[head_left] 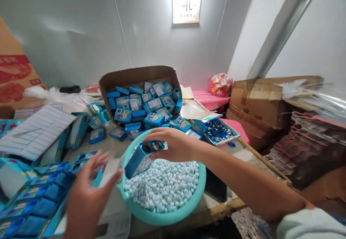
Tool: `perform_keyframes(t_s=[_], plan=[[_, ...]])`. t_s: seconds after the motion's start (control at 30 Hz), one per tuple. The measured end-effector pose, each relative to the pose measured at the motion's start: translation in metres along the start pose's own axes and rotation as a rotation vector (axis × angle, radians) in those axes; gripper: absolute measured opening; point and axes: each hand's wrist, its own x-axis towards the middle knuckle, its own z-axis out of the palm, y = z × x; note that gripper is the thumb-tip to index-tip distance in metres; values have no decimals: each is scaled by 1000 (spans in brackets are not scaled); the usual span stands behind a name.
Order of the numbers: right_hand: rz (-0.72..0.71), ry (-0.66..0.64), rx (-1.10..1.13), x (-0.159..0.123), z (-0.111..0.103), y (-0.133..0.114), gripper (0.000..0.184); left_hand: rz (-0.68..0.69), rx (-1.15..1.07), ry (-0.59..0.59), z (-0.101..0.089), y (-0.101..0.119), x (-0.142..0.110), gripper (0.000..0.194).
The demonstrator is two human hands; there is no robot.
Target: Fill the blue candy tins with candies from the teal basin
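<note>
One blue box [138, 162] in the right hand's [170, 144] closed grip over a basin [162, 219] of pale-blue pellets [169, 186].

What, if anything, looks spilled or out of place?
A small blue piece lies outside the white tray that holds similar ones, probably fallen out. Blue boxes also lie loose outside the carton, looking spilled from its open side.

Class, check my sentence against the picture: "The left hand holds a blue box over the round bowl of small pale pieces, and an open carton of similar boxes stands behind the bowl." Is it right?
The hand is wrong: the head view shows the right hand holding the blue box over the bowl of pale pieces. The open carton does stand behind the bowl.
</note>
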Motion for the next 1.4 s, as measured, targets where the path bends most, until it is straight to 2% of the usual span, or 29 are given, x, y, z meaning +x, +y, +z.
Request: perform_keyframes(t_s=[0.03, 0.07, 0.1, 0.13, 0.23, 0.3, 0.4, 0.53, 0.63, 0.7, 0.77, 0.87, 0.97, 1.07, 1.17, 1.3, 1.4], plan=[[-49, -13, 37, 2, 7, 4, 42, 62, -186, -166, 11, 25, 0, 100], [-49, -2, 61, 3, 11, 9, 41, 58, -278, -289, 22, 45, 4, 98], [9, 18, 69, 2, 13, 17, 42, 36, -313, -369, 34, 60, 9, 86], [115, 24, 45, 1, 13, 26, 43, 6, -350, -393, 45, 70, 16, 76], [479, -77, -148, -11, 7, 59, 41, -37, -360, -378, 70, 77, 35, 60], [558, -159, -255, -23, 7, 77, 39, -44, -407, -328, 82, 72, 43, 63], [519, -235, -310, -42, 23, 86, 44, -67, -472, -310, 91, 60, 43, 65], [445, -398, -280, -56, 42, 75, 67, -58, -346, -318, 93, 48, 35, 47], [452, -496, -231, -53, 44, 63, 104, 30, -241, -247, 93, 48, 31, 36], [454, -516, -199, -46, 47, 59, 128, 113, -231, -228, 93, 50, 30, 29], [463, -480, -167, -40, 57, 58, 138, 200, -239, -236, 91, 49, 31, 26], [515, -413, -151, -33, 79, 66, 136, 286, -255, -269, 83, 39, 38, 28], [536, -346, -194, -27, 100, 80, 129, 267, -308, -287, 76, 29, 44, 25], [497, -199, -245, -21, 113, 90, 108, 239, -337, -335, 77, 26, 49, 29], [516, -127, -276, -16, 115, 92, 88, 244, -342, -407, 82, 25, 53, 37], [528, -138, -276, -12, 109, 84, 79, 258, -347, -511, 83, 21, 55, 45], [532, -159, -256, -9, 102, 77, 68, 259, -311, -523, 81, 18, 53, 44]])
